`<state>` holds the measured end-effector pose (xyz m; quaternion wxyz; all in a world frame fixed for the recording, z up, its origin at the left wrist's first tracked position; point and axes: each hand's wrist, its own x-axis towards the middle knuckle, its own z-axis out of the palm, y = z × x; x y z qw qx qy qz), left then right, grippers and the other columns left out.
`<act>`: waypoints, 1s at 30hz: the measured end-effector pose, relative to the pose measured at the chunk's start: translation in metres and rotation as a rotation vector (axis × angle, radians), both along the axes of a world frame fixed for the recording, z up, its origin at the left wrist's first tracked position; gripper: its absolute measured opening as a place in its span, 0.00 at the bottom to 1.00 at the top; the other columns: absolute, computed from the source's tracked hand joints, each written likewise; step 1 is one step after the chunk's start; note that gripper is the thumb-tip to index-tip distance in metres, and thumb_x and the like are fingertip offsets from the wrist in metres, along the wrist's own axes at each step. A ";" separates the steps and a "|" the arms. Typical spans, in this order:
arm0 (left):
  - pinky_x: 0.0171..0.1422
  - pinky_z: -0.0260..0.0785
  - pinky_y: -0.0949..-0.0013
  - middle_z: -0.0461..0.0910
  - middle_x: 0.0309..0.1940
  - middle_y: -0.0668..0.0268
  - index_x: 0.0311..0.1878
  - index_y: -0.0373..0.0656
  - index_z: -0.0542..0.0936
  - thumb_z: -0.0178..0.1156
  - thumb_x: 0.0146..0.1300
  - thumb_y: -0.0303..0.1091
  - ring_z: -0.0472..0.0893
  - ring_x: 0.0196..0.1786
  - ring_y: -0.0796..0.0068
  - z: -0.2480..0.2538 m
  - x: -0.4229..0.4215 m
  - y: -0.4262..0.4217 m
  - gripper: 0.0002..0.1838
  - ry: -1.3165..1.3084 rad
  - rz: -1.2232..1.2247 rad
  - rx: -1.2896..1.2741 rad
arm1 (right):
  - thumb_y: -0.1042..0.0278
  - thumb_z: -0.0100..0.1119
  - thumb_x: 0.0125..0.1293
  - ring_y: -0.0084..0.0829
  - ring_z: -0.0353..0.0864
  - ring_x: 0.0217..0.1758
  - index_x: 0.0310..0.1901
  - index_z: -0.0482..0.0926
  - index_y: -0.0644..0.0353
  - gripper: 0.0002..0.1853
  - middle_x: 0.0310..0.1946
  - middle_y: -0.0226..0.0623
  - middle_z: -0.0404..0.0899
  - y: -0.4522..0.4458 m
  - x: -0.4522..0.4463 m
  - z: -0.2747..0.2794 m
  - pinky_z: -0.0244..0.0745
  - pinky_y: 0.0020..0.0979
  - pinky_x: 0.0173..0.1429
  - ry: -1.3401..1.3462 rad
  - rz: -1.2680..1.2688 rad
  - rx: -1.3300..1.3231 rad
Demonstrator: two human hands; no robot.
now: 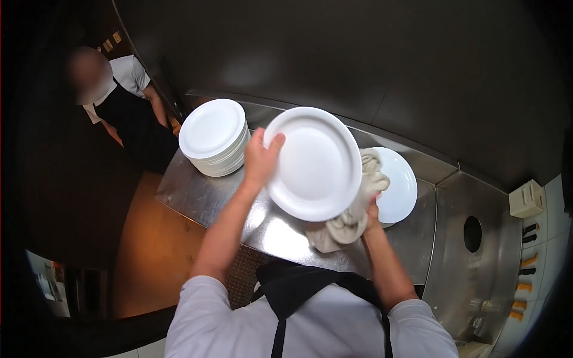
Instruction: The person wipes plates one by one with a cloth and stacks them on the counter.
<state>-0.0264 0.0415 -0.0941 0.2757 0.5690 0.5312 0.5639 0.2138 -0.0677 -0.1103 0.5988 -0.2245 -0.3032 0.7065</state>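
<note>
A white round plate [313, 164] is held up, tilted, over the metal counter. My left hand [261, 158] grips its left rim, with the thumb on the upper face and the other fingers hidden behind. At the plate's right edge my right hand [372, 212] is closed on a crumpled off-white cloth [347, 230], which lies against the rim and hangs below it. The cloth and the plate hide most of the right fingers. Left of my left hand stands a tall stack of white plates [213, 134]. More white plates [399, 185] sit beyond my right hand.
The steel counter [188, 185] meets a dark wall at the back. At right is a steel surface with a dark round hole [472, 234]. A beige box [526, 198] is on the far right wall. Another person in a black apron [128, 113] stands at left.
</note>
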 end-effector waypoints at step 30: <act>0.45 0.75 0.61 0.84 0.36 0.51 0.50 0.41 0.81 0.62 0.63 0.28 0.85 0.40 0.53 0.091 -0.018 -0.074 0.12 0.472 -0.428 -0.083 | 0.53 0.73 0.54 0.39 0.83 0.40 0.46 0.81 0.55 0.22 0.37 0.33 0.83 0.104 0.004 0.103 0.78 0.35 0.48 -1.154 0.004 0.759</act>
